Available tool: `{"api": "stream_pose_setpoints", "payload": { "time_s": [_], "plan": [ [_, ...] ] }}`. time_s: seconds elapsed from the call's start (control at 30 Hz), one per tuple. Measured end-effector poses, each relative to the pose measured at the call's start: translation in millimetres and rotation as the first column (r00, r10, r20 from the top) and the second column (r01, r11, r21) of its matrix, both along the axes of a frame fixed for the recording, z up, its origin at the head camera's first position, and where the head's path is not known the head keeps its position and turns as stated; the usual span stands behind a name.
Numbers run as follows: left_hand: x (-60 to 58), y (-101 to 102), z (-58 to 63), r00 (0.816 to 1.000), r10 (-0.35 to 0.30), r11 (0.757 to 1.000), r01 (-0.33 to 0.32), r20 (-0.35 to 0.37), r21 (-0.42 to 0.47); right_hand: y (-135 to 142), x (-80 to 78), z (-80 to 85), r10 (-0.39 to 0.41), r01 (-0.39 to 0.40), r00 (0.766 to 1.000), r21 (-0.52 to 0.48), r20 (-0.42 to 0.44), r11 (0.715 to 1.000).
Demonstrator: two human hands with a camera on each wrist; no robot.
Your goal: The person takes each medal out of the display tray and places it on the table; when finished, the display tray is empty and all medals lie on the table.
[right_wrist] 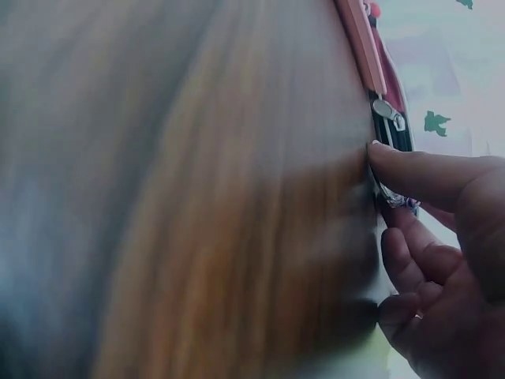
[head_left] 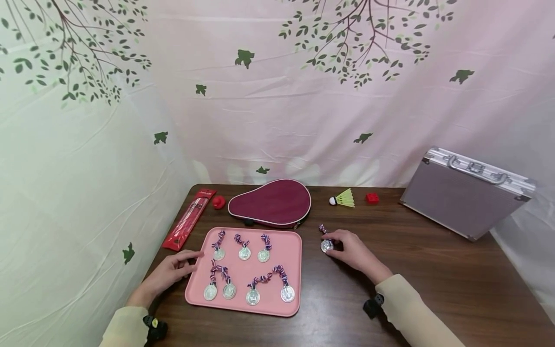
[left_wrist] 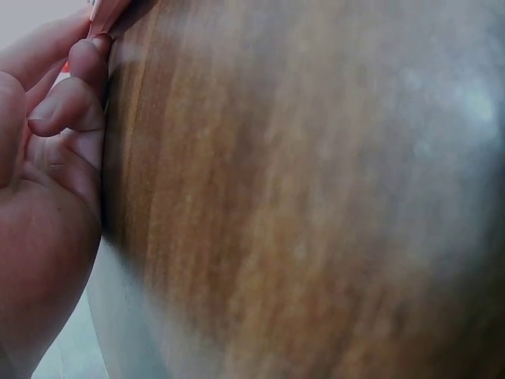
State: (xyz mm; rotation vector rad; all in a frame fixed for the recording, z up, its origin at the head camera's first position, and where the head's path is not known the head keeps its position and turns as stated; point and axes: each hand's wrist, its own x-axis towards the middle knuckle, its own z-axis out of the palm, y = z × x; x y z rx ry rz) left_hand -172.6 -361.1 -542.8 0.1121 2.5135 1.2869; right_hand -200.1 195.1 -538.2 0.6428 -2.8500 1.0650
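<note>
My right hand (head_left: 353, 250) is at the table right of the tray, pinching a silver medal (head_left: 327, 246) between thumb and fingers. Its knotted red, white and blue ribbon trails toward the back. In the right wrist view the medal shows only as a shiny sliver behind the thumb (right_wrist: 430, 170). On the left, my left hand (head_left: 169, 272) grips the left rim of a pink tray (head_left: 243, 311), whose edge (left_wrist: 106, 12) tops the left wrist view. Several silver medals with similar ribbons lie on the tray in two rows, including a front-row medal (head_left: 287, 293).
Behind the tray lie a maroon paddle case (head_left: 270, 202), a small red object (head_left: 218, 202) and a red packet (head_left: 189, 219). Farther right are a yellow shuttlecock (head_left: 344, 198) and a red toy brick (head_left: 372, 198). A grey metal-edged briefcase (head_left: 466, 193) stands at the back right.
</note>
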Motion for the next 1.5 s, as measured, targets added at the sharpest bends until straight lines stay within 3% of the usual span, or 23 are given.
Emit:
{"api": "stream_pose_setpoints", "payload": {
  "time_s": [0.2, 0.4, 0.5, 0.7, 0.87, 1.03, 1.13, 1.5],
  "plan": [
    [2.4, -2, -0.5, 1.000, 0.008, 1.000, -0.008, 0.001, -0.005, 1, 2.3, 2.8, 0.010, -0.010, 1.000, 0.102, -0.005, 0.995],
    [2.2, -1, 0.4, 1.000, 0.013, 1.000, -0.013, 0.001, -0.015, 1, 5.3, 7.6, -0.008, 0.004, 0.999, 0.116, 0.034, 0.993],
    [1.5, -1, -0.8, 1.000, 0.010, 1.000, -0.010, -0.007, -0.017, -5, 10.0, 6.5, 0.003, 0.000, 1.000, 0.114, -0.021, 0.994],
    [1.2, 0, -1.6, 1.000, 0.013, 1.000, -0.013, -0.007, -0.006, -44, 32.4, 12.6, 0.137, -0.118, 0.976, 0.120, -0.170, 0.986],
    [1.5, 0, -1.1, 1.000, 0.008, 1.000, -0.008, -0.002, -0.002, -78, 57.6, 21.5, 0.282, -0.252, 0.939, 0.165, -0.198, 0.954],
    [1.0, 0, -1.2, 1.000, 0.004, 1.000, -0.004, -0.008, -0.002, -98, 76.9, 27.0, 0.354, -0.292, 0.911, 0.275, -0.213, 0.916],
    [1.0, 0, -0.5, 1.000, 0.009, 1.000, -0.010, -0.006, -0.005, -105, 82.6, 27.3, 0.357, -0.282, 0.909, 0.315, -0.215, 0.906],
    [1.0, 2, 0.1, 1.000, 0.015, 1.000, -0.015, -0.003, -0.003, -115, 85.7, 18.0, 0.288, -0.212, 0.933, 0.315, -0.217, 0.925]
  ]
}}
